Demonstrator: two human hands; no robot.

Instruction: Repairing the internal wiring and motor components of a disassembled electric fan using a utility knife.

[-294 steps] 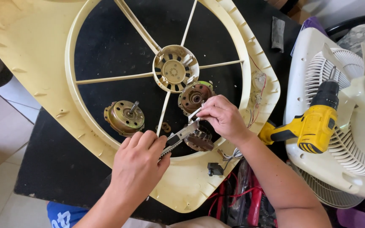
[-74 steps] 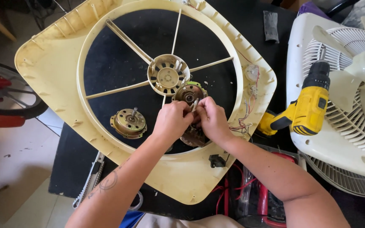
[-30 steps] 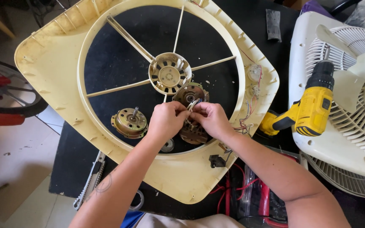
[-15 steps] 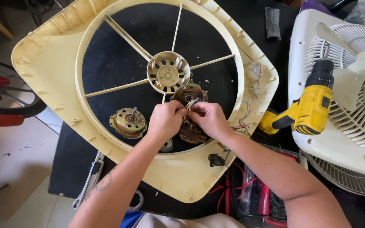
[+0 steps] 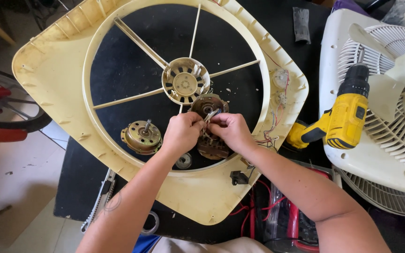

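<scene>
inside the fan frame (image 5: 48, 79), both hands pinch the wires (image 5: 208, 116): left hand (image 5: 182, 133) at 9 o'clock, right hand (image 5: 231, 131) at 3, equally near.

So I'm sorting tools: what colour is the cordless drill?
Yellow and black. The cordless drill shows best in the head view.
</scene>
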